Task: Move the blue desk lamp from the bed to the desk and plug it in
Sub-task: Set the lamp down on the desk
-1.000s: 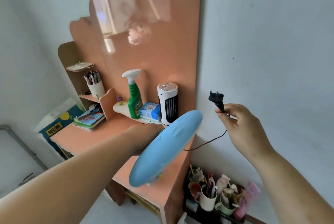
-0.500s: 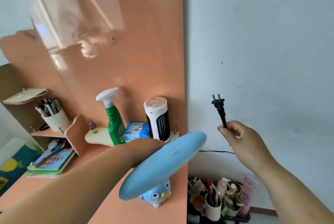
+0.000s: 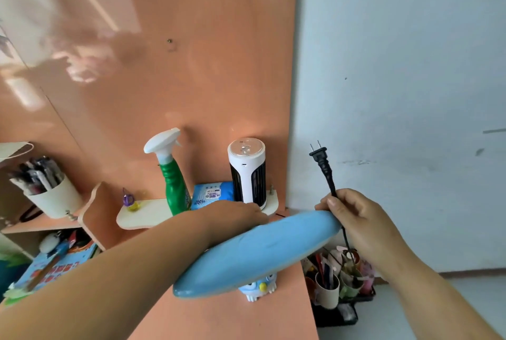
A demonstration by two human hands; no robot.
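The blue desk lamp (image 3: 254,254) has a long oval head and a small bird-shaped base with a yellow beak. It stands near the right edge of the orange desk (image 3: 219,317). My left hand (image 3: 235,216) reaches over the lamp head and grips behind it; what exactly its fingers hold is hidden by the head. My right hand (image 3: 356,219) pinches the lamp's black cord, and the two-pin plug (image 3: 319,154) points upward in front of the white wall. No socket is in view.
On a small shelf behind the lamp stand a green spray bottle (image 3: 174,180), a blue tissue pack (image 3: 210,195) and a white cylindrical appliance (image 3: 247,169). A pen cup (image 3: 52,194) and books (image 3: 52,265) are at the left. A rack of cups (image 3: 339,279) sits on the floor right of the desk.
My view has closed in on the desk. The lamp came down and its base now rests on the desktop. My right hand with the plug moved left, nearer the lamp head.
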